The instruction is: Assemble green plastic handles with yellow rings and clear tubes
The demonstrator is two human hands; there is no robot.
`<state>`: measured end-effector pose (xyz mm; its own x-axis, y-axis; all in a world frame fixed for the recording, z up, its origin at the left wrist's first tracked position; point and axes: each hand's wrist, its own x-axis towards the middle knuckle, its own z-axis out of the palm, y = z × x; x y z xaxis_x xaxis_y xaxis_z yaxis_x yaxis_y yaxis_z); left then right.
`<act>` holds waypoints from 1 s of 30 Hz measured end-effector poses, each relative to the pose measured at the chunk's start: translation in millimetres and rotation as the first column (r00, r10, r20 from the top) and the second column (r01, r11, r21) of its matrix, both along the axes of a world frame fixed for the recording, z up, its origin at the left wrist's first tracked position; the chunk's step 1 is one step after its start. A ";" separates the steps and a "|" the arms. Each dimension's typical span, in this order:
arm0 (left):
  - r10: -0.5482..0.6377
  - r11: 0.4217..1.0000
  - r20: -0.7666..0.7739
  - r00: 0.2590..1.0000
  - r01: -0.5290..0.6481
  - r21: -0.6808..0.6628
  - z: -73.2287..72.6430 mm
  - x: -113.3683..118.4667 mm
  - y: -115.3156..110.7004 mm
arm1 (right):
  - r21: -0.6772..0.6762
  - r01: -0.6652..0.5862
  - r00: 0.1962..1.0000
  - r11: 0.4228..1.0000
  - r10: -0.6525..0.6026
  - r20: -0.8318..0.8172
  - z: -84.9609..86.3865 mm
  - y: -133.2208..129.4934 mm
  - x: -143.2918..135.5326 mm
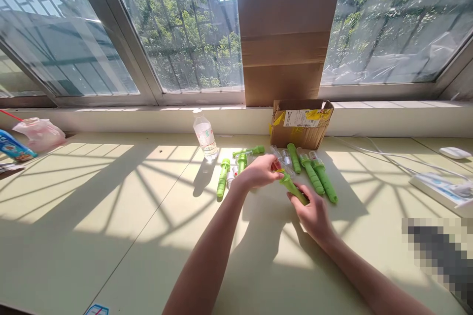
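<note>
My right hand (313, 211) is closed around the lower part of a green plastic handle (291, 188), which is tilted with its wider end toward my left hand. My left hand (261, 171) pinches at that wider end, where a bit of yellow shows; what lies between its fingertips is mostly hidden. Just right of the held handle lie green ribbed handles with clear tops (324, 177). Behind them is a plain green handle (293, 158) beside clear plastic pieces (286, 157). Left of my left hand lies another green ribbed handle (223, 178), near several more green and clear parts, partly covered.
A water bottle (205, 137) stands behind the parts on the left. An open cardboard box (301, 125) stands by the sill, with a tall cardboard sheet (286, 34) behind it. At the right are a power strip (439, 189) and cables. A pink plastic bag (40, 133) and blue packet (15, 146) lie far left.
</note>
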<state>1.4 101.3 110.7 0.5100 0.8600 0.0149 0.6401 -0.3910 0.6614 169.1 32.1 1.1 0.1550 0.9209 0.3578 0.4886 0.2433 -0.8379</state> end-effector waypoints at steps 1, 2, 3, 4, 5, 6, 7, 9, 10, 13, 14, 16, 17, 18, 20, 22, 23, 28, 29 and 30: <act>-0.005 1.000 0.027 1.000 0.005 -0.005 -0.8 0.1 1.0 | 0.001 0.002 1.000 1.000 -0.002 0.000 0.0 -0.2 -0.1; -0.011 1.000 0.057 0.998 0.012 -0.009 -1.9 0.3 2.1 | 0.002 0.003 1.000 1.000 -0.003 0.000 0.0 -0.3 -0.1; -0.018 1.000 0.088 0.996 0.019 -0.016 -2.9 0.4 3.2 | 0.003 0.004 1.000 1.000 -0.004 -0.002 0.0 -0.4 -0.2; -0.024 0.999 0.117 0.993 0.027 -0.026 -3.9 0.7 4.2 | 0.003 0.003 1.000 1.000 -0.003 -0.003 0.0 -0.5 -0.2; -0.030 0.999 0.144 0.989 0.035 -0.035 -4.7 1.0 4.9 | 0.002 0.002 1.000 1.000 -0.002 -0.003 0.2 -0.6 -0.3; -0.035 0.998 0.169 0.985 0.043 -0.043 -5.4 1.3 5.3 | -0.001 0.000 1.000 1.000 0.000 -0.003 0.4 -0.7 -0.4; -0.039 0.998 0.193 0.980 0.049 -0.048 -5.8 1.8 5.4 | -0.003 -0.003 1.000 1.000 0.003 -0.001 0.8 -0.8 -0.6; -0.046 0.997 0.240 0.970 0.061 -0.054 -6.2 2.7 4.7 | -0.009 -0.012 1.000 1.000 0.012 0.001 1.6 -0.9 -1.0; -0.049 0.996 0.261 0.964 0.065 -0.057 -6.3 3.2 4.2 | -0.012 -0.016 1.000 1.000 0.016 -0.001 2.0 -0.9 -1.3; -0.051 0.994 0.300 0.953 0.077 -0.077 -7.1 4.1 3.4 | -0.016 -0.020 1.000 1.000 0.020 -0.006 3.0 -1.3 -2.0; -0.050 0.994 0.304 0.951 0.078 -0.081 -7.4 4.1 3.5 | -0.017 -0.019 1.000 1.000 0.019 -0.005 3.3 -1.5 -2.2; -0.050 0.994 0.306 0.951 0.078 -0.078 -8.1 3.9 4.3 | -0.018 -0.019 1.000 1.000 0.019 0.001 3.7 -2.0 -2.4; -0.051 0.994 0.306 0.951 0.077 -0.076 -8.3 3.7 4.7 | -0.021 -0.020 1.000 1.000 0.020 0.003 3.9 -2.4 -2.5; -0.052 0.994 0.306 0.951 0.079 -0.076 -8.4 3.3 5.1 | -0.024 -0.022 1.000 0.999 0.022 0.004 3.9 -2.7 -2.6; -0.056 0.992 0.308 0.950 0.088 -0.091 -8.6 2.6 5.7 | -0.030 -0.027 1.000 0.999 0.027 0.005 3.8 -3.3 -2.7; -0.055 0.989 0.313 0.948 0.095 -0.114 -8.8 1.7 6.2 | -0.030 -0.033 0.999 0.999 0.033 0.003 3.4 -3.6 -2.8; -0.050 0.988 0.315 0.948 0.093 -0.125 -9.0 1.3 6.4 | -0.028 -0.035 0.999 0.999 0.035 0.002 3.3 -3.7 -2.8; -0.033 0.982 0.335 0.942 0.093 -0.164 -9.4 0.8 6.3 | -0.022 -0.035 0.999 0.999 0.035 0.011 3.5 -3.1 -2.4; -0.032 0.981 0.338 0.941 0.095 -0.172 -8.8 1.1 5.8 | -0.024 -0.032 0.999 0.999 0.033 0.014 3.7 -3.0 -2.3; -0.031 0.979 0.340 0.940 0.097 -0.179 -8.1 1.6 5.1 | -0.027 -0.030 0.999 0.999 0.030 0.014 3.9 -2.9 -2.1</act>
<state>3.0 106.5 102.5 0.5577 0.8294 0.0331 0.3474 -0.2694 0.8982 167.0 29.3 5.0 0.1221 0.9341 0.3354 0.4937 0.2360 -0.8370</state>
